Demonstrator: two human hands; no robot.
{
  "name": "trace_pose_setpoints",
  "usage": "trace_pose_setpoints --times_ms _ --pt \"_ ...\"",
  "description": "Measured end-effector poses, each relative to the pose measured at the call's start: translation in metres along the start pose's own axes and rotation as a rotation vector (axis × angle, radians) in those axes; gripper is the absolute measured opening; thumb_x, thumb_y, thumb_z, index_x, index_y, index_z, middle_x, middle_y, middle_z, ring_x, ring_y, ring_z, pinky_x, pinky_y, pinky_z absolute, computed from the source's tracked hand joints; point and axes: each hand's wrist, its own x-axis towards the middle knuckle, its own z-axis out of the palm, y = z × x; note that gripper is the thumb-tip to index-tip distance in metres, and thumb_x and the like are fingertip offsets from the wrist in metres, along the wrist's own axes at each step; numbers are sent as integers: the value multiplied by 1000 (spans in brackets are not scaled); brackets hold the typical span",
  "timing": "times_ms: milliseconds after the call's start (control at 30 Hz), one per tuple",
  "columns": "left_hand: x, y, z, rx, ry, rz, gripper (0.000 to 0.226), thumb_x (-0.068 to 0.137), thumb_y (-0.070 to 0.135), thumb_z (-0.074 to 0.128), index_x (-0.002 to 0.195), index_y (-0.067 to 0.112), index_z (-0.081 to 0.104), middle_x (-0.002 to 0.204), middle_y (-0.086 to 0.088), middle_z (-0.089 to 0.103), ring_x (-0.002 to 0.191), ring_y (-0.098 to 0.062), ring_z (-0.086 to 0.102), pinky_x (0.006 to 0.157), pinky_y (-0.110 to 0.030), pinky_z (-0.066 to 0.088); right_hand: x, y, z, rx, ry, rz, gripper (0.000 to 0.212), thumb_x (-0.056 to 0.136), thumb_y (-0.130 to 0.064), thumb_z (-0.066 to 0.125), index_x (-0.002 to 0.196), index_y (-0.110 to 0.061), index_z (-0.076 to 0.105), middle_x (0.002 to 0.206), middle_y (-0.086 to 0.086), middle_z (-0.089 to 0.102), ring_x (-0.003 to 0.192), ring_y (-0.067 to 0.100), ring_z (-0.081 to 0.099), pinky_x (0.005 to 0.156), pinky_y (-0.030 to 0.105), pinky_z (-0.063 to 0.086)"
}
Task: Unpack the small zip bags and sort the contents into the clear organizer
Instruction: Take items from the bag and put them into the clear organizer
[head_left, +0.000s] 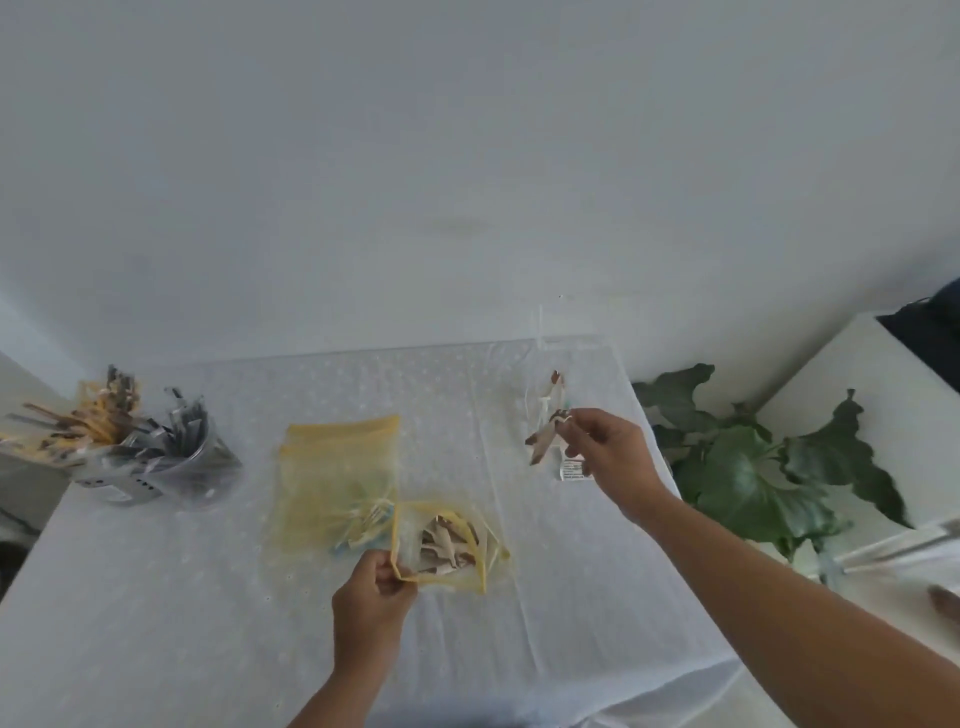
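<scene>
Head view, read from left to right: at the far left of the white cloth-covered table (156, 597) a clear cup-like container (171, 467) stands crammed with grey and tan sachets, and beside it at the frame edge sits another heap of yellowish packets (67, 426); whether these belong to the sorting cannot be told. Near the middle lies a flat stack of yellow-edged small zip bags (332, 467), apparently still waiting. Just in front of it the left hand (371, 603) pinches the near corner of an open yellow-rimmed zip bag (447, 540), holding its mouth spread toward the right hand; several brown and white pieces still lie inside.

Further right, the right hand (602, 447) grasps between fingertips a small brown elongated packet (543, 444), held above the cloth at the clear plastic organizer (550, 395), whose walls are faint and hard to trace. The packet's long axis runs diagonally, its upper end at the fingers and its lower end pointing down and to the left. A few items, one brown, one white, and a labelled piece (571, 470), already seem to sit in or at the organizer, though which compartment cannot be told.

By this reading the task is at an early-to-middle stage: one bag is partly emptied, the stack remains. A green large-leafed plant (753, 467) stands off the table's right edge.
</scene>
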Motion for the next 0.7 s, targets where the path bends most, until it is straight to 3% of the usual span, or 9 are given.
trace_pose_setpoints --times_ms 300,500,700 --pt "-2 5 8 7 6 -37 29 71 0 85 80 21 67 77 24 73 71 1 70 60 -8 47 80 -5 -51 39 317 88 8 93 -28 74 97 -22 78 80 -4 76 64 9 64 54 24 47" --pt "-3 5 7 33 37 -63 32 69 2 89 82 23 68 71 5 76 66 4 71 63 -5 48 115 1 -45 127 464 207 18 92 -32 74 104 -19 76 83 0 73 70 12 65 56 21 45" --pt "-2 8 7 58 53 -107 32 67 8 91 82 26 69 71 11 76 68 5 70 65 -6 47 131 17 -24 364 595 381 6 94 -29 73 98 -25 71 75 3 68 57 13 52 48 24 43"
